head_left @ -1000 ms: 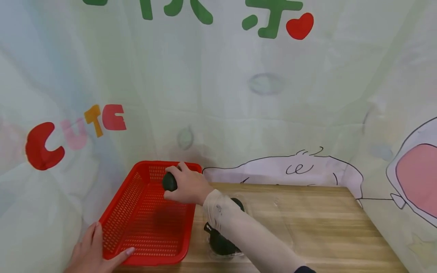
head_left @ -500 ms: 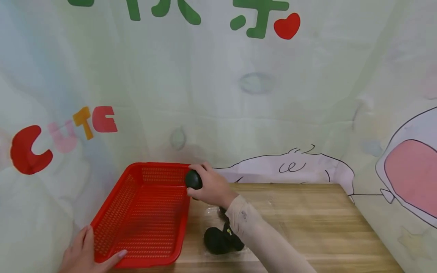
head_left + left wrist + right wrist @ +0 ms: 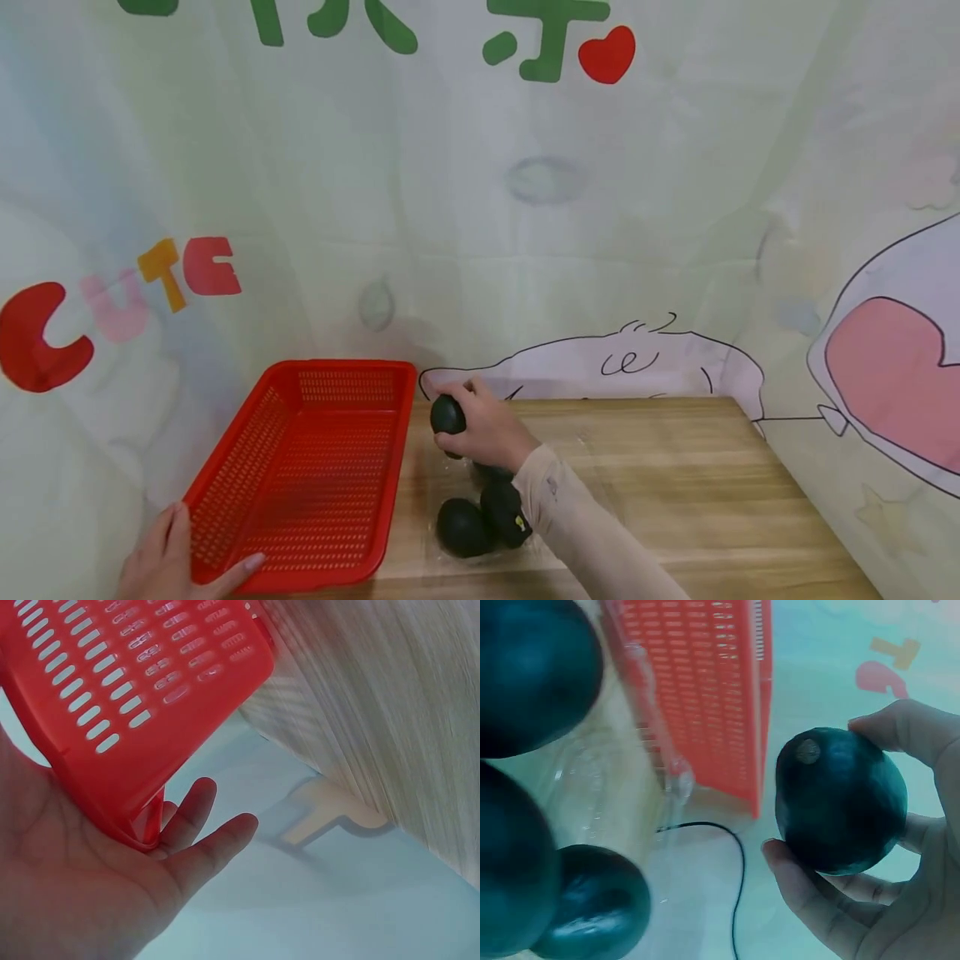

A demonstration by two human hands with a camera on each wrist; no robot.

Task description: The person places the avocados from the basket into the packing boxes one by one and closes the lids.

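Observation:
My right hand (image 3: 487, 429) holds a dark green avocado (image 3: 448, 414) between thumb and fingers, above the far end of a clear plastic tray (image 3: 442, 479). In the right wrist view, the held avocado (image 3: 840, 799) shows its round stem scar. More avocados lie in the tray: one at the near left (image 3: 462, 527), one beside it with a small yellow mark (image 3: 506, 510), and another partly hidden behind my hand (image 3: 491, 472). My left hand (image 3: 161, 558) grips the near left corner of a red slotted basket (image 3: 390, 467), its rim corner against my palm in the left wrist view (image 3: 142, 832).
The basket stands left of the tray on a wood-grain table (image 3: 667, 483). A pale printed curtain (image 3: 315, 200) hangs along the back and sides. A thin black cord (image 3: 739, 877) shows in the right wrist view.
My right hand has carried the avocado rightward from over the basket to over the tray. More of the tray's avocados now show. My left hand keeps its place on the basket.

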